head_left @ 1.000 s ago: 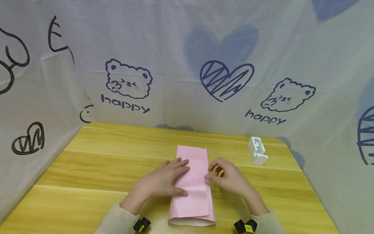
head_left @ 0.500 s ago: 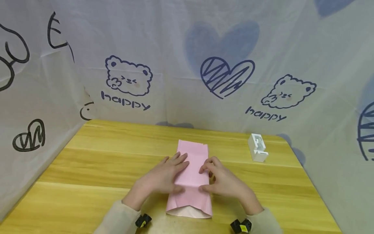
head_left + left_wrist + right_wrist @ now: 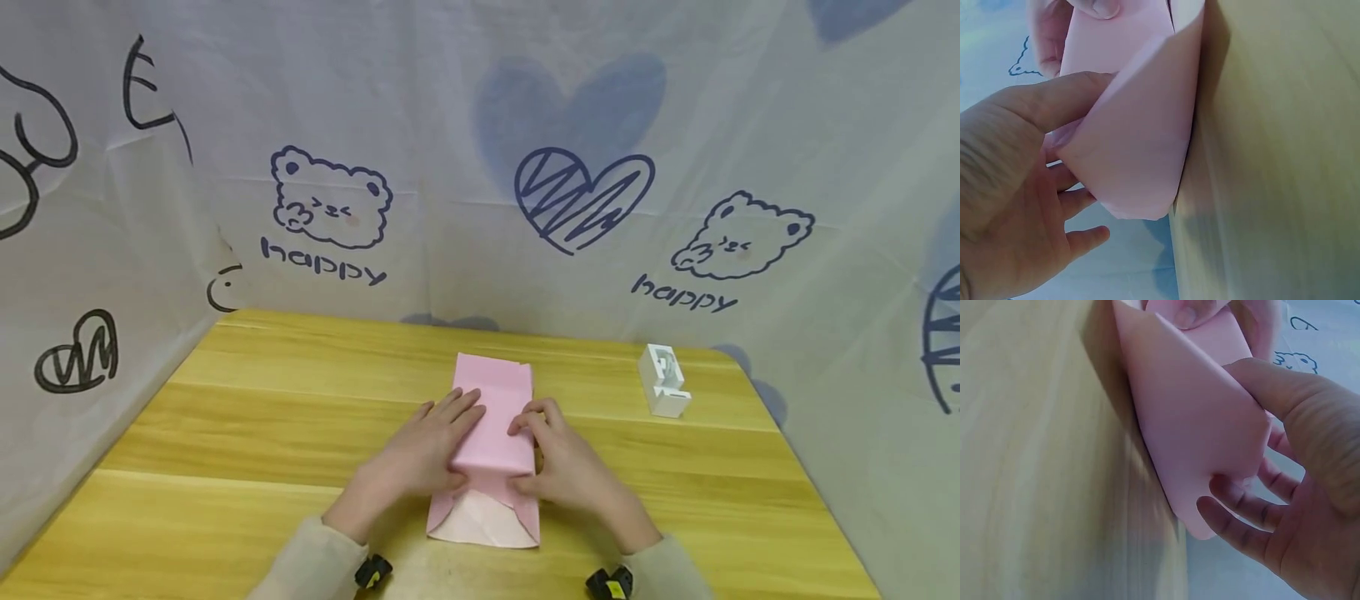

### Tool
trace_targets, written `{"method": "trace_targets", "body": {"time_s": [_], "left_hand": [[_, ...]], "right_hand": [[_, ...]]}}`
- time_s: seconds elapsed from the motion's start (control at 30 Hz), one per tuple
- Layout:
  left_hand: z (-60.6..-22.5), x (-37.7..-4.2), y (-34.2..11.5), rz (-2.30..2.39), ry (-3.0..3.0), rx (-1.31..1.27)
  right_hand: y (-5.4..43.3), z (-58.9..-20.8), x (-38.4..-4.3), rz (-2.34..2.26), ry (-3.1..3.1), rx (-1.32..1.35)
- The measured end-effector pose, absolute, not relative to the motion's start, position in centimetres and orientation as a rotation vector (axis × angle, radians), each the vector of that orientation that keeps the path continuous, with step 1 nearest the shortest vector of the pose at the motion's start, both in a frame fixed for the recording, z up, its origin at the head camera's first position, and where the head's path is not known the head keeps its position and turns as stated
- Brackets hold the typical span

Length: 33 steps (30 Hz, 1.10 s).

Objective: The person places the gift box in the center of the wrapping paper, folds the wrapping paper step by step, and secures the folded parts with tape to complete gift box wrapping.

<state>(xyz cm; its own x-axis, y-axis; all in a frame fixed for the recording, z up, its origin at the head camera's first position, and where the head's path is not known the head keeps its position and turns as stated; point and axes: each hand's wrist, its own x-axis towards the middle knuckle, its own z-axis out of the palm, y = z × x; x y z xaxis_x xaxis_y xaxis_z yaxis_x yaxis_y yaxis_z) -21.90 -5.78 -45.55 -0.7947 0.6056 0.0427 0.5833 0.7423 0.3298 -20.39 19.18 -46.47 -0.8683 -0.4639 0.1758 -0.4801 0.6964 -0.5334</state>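
Observation:
A sheet of pink paper (image 3: 491, 417), folded into a long flat sleeve, lies on the table in front of me. Its upper layer is lifted at the near end, baring the pale inside (image 3: 483, 523). My left hand (image 3: 423, 450) holds the left edge, fingers spread over the top and thumb at the lifted layer. On the opposite edge my right hand (image 3: 573, 462) grips likewise, with bent fingers and its thumb near the fold. Both wrist views show a thumb tucked over the edge of the pink paper (image 3: 1138, 137), with the other fingers along its outer side (image 3: 1194, 419).
A small white tape dispenser (image 3: 663, 381) stands at the back right of the wooden table (image 3: 262, 400). Behind the table hangs a white cloth (image 3: 450, 250) printed with bears and hearts. Black devices (image 3: 372, 572) sit at both wrists.
My right hand has come in from the right edge onto the paper. The near end's upper layer has been raised and pushed back, exposing more of the pale inside. The left hand has stayed nearly in place.

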Motion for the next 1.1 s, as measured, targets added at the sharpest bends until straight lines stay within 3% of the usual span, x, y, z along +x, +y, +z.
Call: {"method": "trace_targets", "body": {"time_s": [0.3, 1.1], "left_hand": [[-46.0, -22.0, -5.7, 0.506, 2.890, 0.993], [-46.8, -21.3, -5.5, 0.503, 2.891, 0.976]], "right_hand": [[18.8, -46.7, -20.6, 0.829, -2.922, 0.720], [18.2, -47.3, -19.5, 0.552, -2.962, 0.852]]}}
